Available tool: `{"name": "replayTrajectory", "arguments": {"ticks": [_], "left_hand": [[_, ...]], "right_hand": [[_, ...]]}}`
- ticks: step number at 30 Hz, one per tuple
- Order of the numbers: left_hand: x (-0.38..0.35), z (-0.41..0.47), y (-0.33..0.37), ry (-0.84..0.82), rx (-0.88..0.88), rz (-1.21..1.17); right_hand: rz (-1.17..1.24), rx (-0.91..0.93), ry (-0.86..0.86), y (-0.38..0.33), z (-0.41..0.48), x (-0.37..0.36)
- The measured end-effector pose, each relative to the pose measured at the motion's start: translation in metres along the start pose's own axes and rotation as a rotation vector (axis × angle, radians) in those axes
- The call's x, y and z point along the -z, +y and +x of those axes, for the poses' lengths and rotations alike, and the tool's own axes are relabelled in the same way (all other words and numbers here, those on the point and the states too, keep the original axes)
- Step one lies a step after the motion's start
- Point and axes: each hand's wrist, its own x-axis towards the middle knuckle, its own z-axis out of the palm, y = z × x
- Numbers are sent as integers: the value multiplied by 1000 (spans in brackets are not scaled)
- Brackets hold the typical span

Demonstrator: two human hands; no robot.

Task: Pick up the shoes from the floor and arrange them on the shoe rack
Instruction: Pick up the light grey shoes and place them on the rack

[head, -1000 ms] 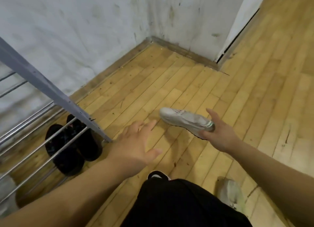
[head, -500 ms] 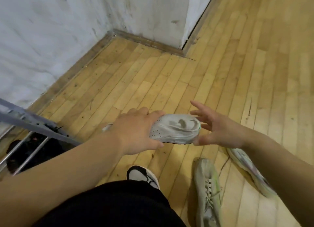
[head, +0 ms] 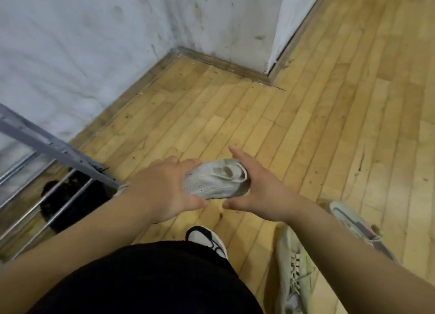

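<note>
White shoe (head: 215, 179), soft perforated upper w/ rounded heel opening, is held in the air over the plank wood floor (head: 306, 125), just right of the shoe rack (head: 58, 153). Left hand (head: 162, 186) grips its toe end, thumb under, fingers curled over top; the toe itself is hidden by that hand. Right hand (head: 261, 189) lies w/ straight fingers against the heel, not curled round it. Rack: grey metal frame + shiny rods, cut off at left edge. Dark shoes (head: 68, 196) behind the rods, blurred. Two pale shoes on floor at right: one w/ lime laces (head: 294, 273), the other (head: 350, 222) partly hidden by right forearm.
</note>
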Motion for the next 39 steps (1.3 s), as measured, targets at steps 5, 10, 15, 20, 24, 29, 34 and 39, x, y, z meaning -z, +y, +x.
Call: {"name": "replayTrajectory", "arguments": {"ticks": [5,10,15,20,24,29,34,39], "left_hand": [[109,-153,-69,411,178,-301],[131,-368,-120,618,424,-390],[47,-554,-135,725,676,-593],[-110,-676,-152,820,976,-798],[-208,-724,-150,877,1073,-1013],[-280,-723,-160,843,1140,-1082],[-331,-709,-200,684,1258,-994],[-425,-732,-240,294,1671,-877]], "right_hand": [[-76,448,-52,-201,41,-18],[-265,827,-398,-376,-13,-116],[-627,1134,-719,-459,-118,-258],[-973,1295,-955,-482,-233,-422],[-1161,1385,-1067,-463,-296,-515],[-1341,1377,-1184,-435,-301,-569],[-1410,1346,-1083,-427,-274,-593],[-1454,1188,-1031,-426,-250,-609]]}}
